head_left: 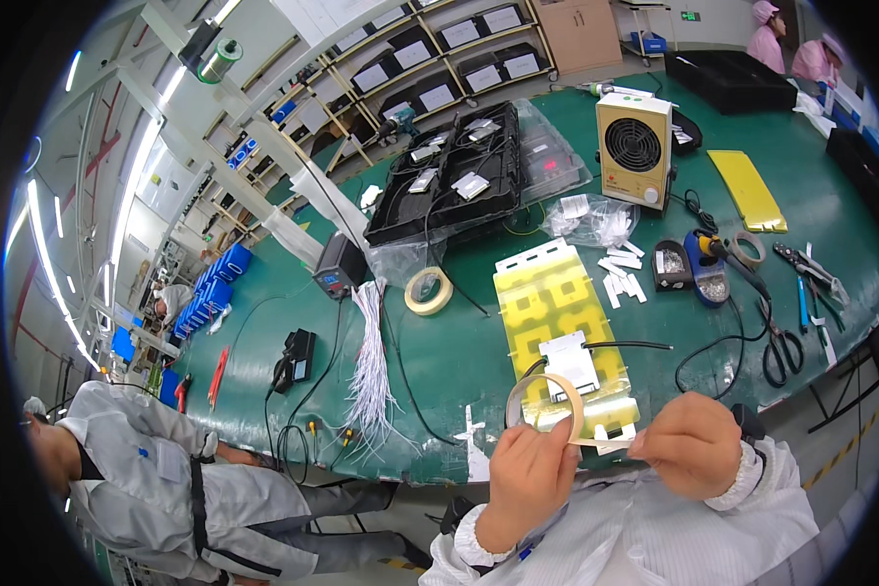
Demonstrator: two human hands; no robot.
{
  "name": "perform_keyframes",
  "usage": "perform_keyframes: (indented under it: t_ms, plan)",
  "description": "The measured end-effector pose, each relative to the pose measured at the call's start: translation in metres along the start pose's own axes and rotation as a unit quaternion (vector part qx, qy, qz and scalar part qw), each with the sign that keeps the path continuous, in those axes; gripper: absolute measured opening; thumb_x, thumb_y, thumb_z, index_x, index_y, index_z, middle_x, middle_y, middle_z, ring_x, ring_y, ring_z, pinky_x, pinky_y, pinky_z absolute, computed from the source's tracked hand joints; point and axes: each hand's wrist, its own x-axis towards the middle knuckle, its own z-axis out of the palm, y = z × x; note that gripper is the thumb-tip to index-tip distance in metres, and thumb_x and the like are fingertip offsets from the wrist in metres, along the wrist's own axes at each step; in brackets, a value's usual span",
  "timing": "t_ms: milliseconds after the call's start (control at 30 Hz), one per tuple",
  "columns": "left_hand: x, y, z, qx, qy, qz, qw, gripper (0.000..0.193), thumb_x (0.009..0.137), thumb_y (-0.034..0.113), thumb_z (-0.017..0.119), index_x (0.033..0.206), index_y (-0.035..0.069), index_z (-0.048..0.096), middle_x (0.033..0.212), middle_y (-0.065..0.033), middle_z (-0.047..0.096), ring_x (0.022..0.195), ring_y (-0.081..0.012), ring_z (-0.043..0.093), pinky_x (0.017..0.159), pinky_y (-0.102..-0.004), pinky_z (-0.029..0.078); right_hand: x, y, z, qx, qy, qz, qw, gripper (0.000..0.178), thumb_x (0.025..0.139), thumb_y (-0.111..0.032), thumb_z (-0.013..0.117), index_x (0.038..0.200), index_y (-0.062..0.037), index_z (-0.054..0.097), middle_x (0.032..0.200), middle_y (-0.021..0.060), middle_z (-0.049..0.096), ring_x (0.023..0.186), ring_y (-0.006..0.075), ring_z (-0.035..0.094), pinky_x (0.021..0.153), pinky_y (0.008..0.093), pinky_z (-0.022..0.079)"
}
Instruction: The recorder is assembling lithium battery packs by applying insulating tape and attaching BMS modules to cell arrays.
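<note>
— Left hand (529, 474)?
— Closed around a roll of yellowish tape (545, 405), thumb and fingers pinching its rim, low in the frame just right of centre.
— Right hand (691, 444)?
— Curled shut, pinching the pulled-out tape end (606, 442) stretched between both hands.
— Behind the roll?
— Yellow sheet (547, 303) on the green table (459, 361), white part (568, 359) with black cable (625, 345) lying on it, just above the hands.
— Elsewhere?
— Wider tape roll (428, 291) left of the sheet, bundle of white wires (371, 371) further left, small beige fan unit (635, 146) upper right, scissors (779, 347) at right, black tray (454, 176) upper centre. Another person in grey (146, 488), lower left.
</note>
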Motion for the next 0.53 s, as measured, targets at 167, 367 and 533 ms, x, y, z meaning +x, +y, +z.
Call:
perform_keyframes:
  t_ms: [167,367,533]
  plan:
    - [-0.001,-0.001,0.001,0.011,0.007,-0.017,1.000,0.018,0.082,-0.002,0.061,0.099,-0.005,0.064,0.069,-0.0088,0.056,0.061,-0.0277,0.054,0.066,-0.0404,0.044,0.003,-0.001,0.001,0.010,-0.014,-0.054,0.998,0.031,0.061,0.005,0.073,0.089,-0.0060,0.074,0.082,0.0028,0.069,0.066,0.0204,0.063,0.056,0.0319,0.049]
    - [-0.001,-0.010,0.003,-0.018,0.091,-0.052,0.994,0.008,0.080,0.006,0.061,0.080,-0.001,0.063,0.061,-0.0102,0.051,0.055,-0.0265,0.048,0.061,-0.0387,0.041,0.014,-0.002,0.011,-0.013,-0.004,-0.087,0.996,0.036,0.061,0.005,0.073,0.095,-0.0057,0.074,0.085,0.0040,0.070,0.066,0.0189,0.063,0.055,0.0300,0.050]
    - [-0.020,-0.063,-0.041,-0.333,0.407,-0.310,0.792,0.027,0.094,0.025,0.059,0.095,-0.001,0.070,0.057,-0.0026,0.045,0.051,-0.0221,0.045,0.047,-0.0402,0.039,-0.006,0.006,-0.014,0.051,0.139,-0.081,0.986,0.043,0.070,0.001,0.075,0.112,-0.0085,0.072,0.091,0.0047,0.072,0.070,0.0190,0.065,0.059,0.0272,0.051]
